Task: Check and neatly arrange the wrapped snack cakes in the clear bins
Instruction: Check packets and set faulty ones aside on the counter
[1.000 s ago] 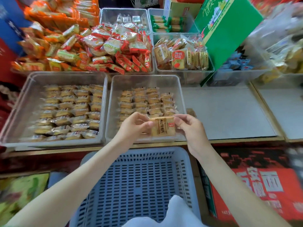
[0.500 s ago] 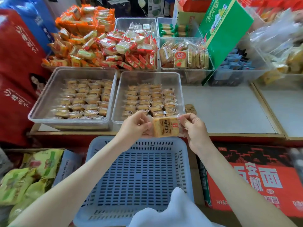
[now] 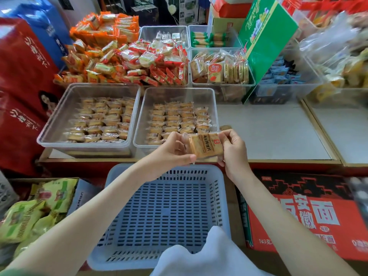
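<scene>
Both hands have drawn the wrapped snack cake [image 3: 206, 145] back from over the right clear bin [image 3: 180, 94] toward the blue basket [image 3: 165, 212] and tilted it. The left hand [image 3: 172, 151] pinches the wrapper's left end and the right hand [image 3: 234, 150] pinches its right end. The cake hangs between them, just in front of the bin's near wall. To check it well, the person should probably pinch only the 2 sealed ends, turn the printed face to the light, then lay it flat in line with its neighbours.
</scene>
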`<control>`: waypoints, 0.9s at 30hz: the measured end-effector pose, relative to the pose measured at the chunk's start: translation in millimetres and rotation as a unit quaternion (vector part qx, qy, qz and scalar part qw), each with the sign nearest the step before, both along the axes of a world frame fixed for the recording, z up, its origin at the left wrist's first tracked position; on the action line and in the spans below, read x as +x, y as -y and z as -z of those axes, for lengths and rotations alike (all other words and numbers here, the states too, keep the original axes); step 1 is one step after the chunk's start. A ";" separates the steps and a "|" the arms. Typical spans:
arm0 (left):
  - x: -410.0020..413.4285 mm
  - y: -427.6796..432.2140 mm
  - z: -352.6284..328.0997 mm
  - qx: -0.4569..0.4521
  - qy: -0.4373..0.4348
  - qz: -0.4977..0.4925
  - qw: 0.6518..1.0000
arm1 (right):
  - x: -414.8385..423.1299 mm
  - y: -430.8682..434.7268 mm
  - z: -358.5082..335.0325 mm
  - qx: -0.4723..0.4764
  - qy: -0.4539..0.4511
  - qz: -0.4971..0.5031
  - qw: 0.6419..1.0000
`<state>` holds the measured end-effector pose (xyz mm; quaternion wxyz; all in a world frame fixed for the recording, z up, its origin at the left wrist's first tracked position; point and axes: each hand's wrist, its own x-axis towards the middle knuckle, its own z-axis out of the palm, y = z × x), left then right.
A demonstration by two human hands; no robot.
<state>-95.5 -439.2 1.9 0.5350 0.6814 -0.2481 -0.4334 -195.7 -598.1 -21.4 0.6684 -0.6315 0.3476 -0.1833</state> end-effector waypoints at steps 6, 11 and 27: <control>0.2 -5.8 1.0 -0.012 0.009 0.079 0.997 | -8.0 1.5 -1.7 0.079 0.050 0.020 0.995; 6.3 -6.2 1.5 -0.026 -0.006 0.084 0.996 | -12.7 7.3 1.4 0.078 0.061 0.022 0.995; 2.3 27.3 44.2 -0.089 -0.088 -0.165 0.978 | 18.6 -7.7 -8.6 -0.010 0.114 -0.155 0.981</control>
